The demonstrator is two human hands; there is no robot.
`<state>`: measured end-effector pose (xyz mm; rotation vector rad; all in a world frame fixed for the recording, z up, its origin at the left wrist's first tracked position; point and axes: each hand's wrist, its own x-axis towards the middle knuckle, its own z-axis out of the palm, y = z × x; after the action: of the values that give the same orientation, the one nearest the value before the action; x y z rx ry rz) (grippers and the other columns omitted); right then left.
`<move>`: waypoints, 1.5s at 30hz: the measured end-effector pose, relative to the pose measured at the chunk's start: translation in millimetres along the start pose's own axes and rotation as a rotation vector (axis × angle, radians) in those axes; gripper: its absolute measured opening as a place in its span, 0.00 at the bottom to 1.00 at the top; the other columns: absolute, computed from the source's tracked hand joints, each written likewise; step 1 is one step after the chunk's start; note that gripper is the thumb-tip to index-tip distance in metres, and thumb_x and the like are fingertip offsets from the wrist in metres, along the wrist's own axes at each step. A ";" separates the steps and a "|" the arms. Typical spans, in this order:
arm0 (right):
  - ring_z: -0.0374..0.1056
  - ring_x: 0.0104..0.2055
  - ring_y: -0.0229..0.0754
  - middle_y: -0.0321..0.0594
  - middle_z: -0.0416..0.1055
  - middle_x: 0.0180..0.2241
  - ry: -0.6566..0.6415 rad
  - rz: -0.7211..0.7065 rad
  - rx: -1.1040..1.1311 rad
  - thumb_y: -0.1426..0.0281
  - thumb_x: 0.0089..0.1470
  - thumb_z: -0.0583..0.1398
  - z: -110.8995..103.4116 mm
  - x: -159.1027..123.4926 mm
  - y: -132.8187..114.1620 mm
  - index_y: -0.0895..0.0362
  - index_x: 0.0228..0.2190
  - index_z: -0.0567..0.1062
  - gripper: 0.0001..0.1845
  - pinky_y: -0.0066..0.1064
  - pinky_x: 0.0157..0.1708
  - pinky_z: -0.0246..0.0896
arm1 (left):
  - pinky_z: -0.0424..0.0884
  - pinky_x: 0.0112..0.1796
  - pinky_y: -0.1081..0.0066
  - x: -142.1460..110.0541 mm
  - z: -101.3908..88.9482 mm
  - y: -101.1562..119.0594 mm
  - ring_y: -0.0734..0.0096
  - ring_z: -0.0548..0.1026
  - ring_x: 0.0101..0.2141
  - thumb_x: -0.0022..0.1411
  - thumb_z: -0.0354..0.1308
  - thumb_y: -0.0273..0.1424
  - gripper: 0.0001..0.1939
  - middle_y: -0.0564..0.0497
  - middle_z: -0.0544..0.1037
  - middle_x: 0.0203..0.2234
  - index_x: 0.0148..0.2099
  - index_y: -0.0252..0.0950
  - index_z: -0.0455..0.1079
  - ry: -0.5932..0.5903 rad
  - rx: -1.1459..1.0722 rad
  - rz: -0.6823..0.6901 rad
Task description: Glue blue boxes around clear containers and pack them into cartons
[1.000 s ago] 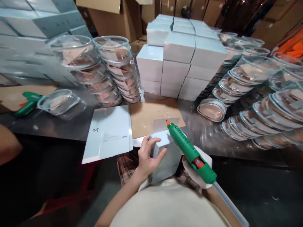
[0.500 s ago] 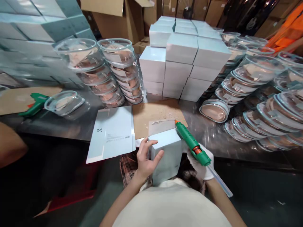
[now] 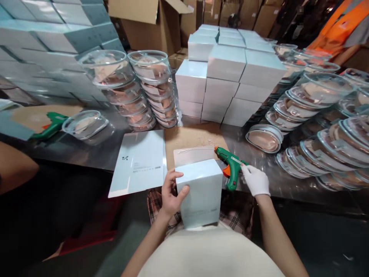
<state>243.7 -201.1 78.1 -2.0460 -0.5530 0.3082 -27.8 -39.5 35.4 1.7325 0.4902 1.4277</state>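
My bare left hand (image 3: 170, 194) grips the left side of a pale blue box (image 3: 200, 190) held against my lap at the table's near edge. The box's open flap (image 3: 193, 155) lies back on a brown cardboard sheet (image 3: 191, 138). My right hand (image 3: 255, 180), in a white glove, rests on the rear of a green glue gun (image 3: 230, 165) lying on the table, its orange tip by the flap's right corner. Its fingers look loose on the gun.
A flat unfolded box blank (image 3: 141, 161) lies left of the cardboard. Stacked blue boxes (image 3: 230, 77) stand behind. Clear lidded containers (image 3: 144, 88) pile up left and right (image 3: 311, 111). A second green glue gun (image 3: 50, 125) lies far left near another person's arm (image 3: 14, 169).
My right hand has lowered the glue gun from over the box onto the table at the right. The box has turned a little more upright in my left hand.
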 end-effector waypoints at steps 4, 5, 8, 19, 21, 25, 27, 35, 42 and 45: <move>0.79 0.40 0.48 0.47 0.84 0.42 -0.231 -0.125 0.388 0.43 0.48 0.72 10.7 -17.2 -41.0 0.56 0.47 0.84 0.35 0.37 0.40 0.77 | 0.74 0.48 0.62 -3.5 5.7 -2.3 0.55 0.78 0.52 0.65 0.66 0.53 0.23 0.42 0.79 0.47 0.48 0.39 0.75 -0.086 -0.036 0.002; 0.79 0.43 0.49 0.47 0.83 0.46 -0.354 -0.140 0.469 0.44 0.46 0.74 19.6 -19.9 -49.8 0.57 0.50 0.83 0.38 0.39 0.45 0.78 | 0.74 0.51 0.60 -4.7 8.5 -2.1 0.51 0.77 0.56 0.65 0.66 0.54 0.23 0.40 0.78 0.51 0.47 0.39 0.75 -0.109 -0.053 -0.005; 0.80 0.48 0.51 0.47 0.83 0.47 -0.522 -0.167 0.584 0.44 0.45 0.76 40.5 -22.0 -59.1 0.57 0.50 0.83 0.39 0.45 0.55 0.75 | 0.72 0.56 0.55 -7.8 16.9 -1.6 0.45 0.73 0.63 0.66 0.66 0.53 0.23 0.36 0.75 0.60 0.47 0.39 0.73 -0.109 -0.122 -0.064; 0.74 0.56 0.48 0.46 0.77 0.52 -0.838 -0.933 0.024 0.54 0.64 0.65 16.3 -13.7 -66.0 0.52 0.53 0.82 0.22 0.46 0.62 0.69 | 0.75 0.55 0.53 -1.6 9.6 -12.2 0.52 0.80 0.53 0.68 0.66 0.48 0.16 0.44 0.76 0.47 0.44 0.40 0.77 -0.182 -0.290 -0.088; 0.74 0.55 0.46 0.45 0.76 0.50 -0.867 -0.986 0.035 0.58 0.66 0.64 18.6 -11.7 -67.4 0.51 0.52 0.83 0.17 0.44 0.62 0.69 | 0.75 0.55 0.52 0.6 9.1 -7.4 0.51 0.80 0.53 0.70 0.64 0.48 0.16 0.42 0.79 0.46 0.43 0.39 0.78 -0.216 -0.283 -0.077; 0.72 0.59 0.48 0.46 0.72 0.56 -0.622 -0.813 0.189 0.50 0.56 0.72 16.4 -20.6 -45.0 0.50 0.48 0.78 0.26 0.46 0.63 0.69 | 0.74 0.57 0.54 11.9 3.0 3.4 0.55 0.80 0.53 0.71 0.65 0.41 0.10 0.45 0.81 0.46 0.44 0.40 0.77 -0.091 -0.266 -0.012; 0.74 0.54 0.47 0.46 0.72 0.56 -0.419 -0.600 0.294 0.41 0.48 0.74 13.8 -35.8 -26.8 0.51 0.47 0.74 0.36 0.43 0.56 0.75 | 0.70 0.61 0.54 19.5 -2.7 5.5 0.58 0.79 0.55 0.70 0.65 0.39 0.10 0.48 0.80 0.48 0.48 0.41 0.74 0.213 -0.223 0.008; 0.80 0.39 0.51 0.46 0.84 0.40 -0.324 -0.389 0.284 0.45 0.61 0.65 11.6 -79.0 -28.1 0.54 0.43 0.85 0.26 0.42 0.46 0.80 | 0.61 0.69 0.46 17.0 -2.8 -1.7 0.49 0.66 0.70 0.69 0.64 0.51 0.20 0.44 0.74 0.61 0.52 0.45 0.66 0.331 -0.108 -0.097; 0.79 0.39 0.44 0.38 0.83 0.32 -0.731 -1.053 -0.220 0.55 0.67 0.63 -34.1 -10.2 -84.8 0.50 0.36 0.87 0.16 0.33 0.49 0.73 | 0.31 0.69 0.24 52.6 -8.9 51.4 0.32 0.65 0.71 0.64 0.71 0.50 0.45 0.33 0.75 0.64 0.74 0.40 0.57 -0.399 0.610 0.457; 0.79 0.46 0.48 0.47 0.84 0.44 -0.276 -0.904 -0.349 0.52 0.69 0.58 -54.5 56.1 -82.6 0.56 0.47 0.85 0.24 0.37 0.51 0.72 | 0.46 0.72 0.32 58.3 -10.9 54.7 0.44 0.81 0.56 0.68 0.66 0.49 0.36 0.39 0.82 0.55 0.71 0.40 0.62 -0.443 0.611 0.431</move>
<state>294.3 -177.6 177.3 -1.8530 -1.7111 -0.0640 -32.3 -25.3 114.7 2.6963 0.3344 1.1721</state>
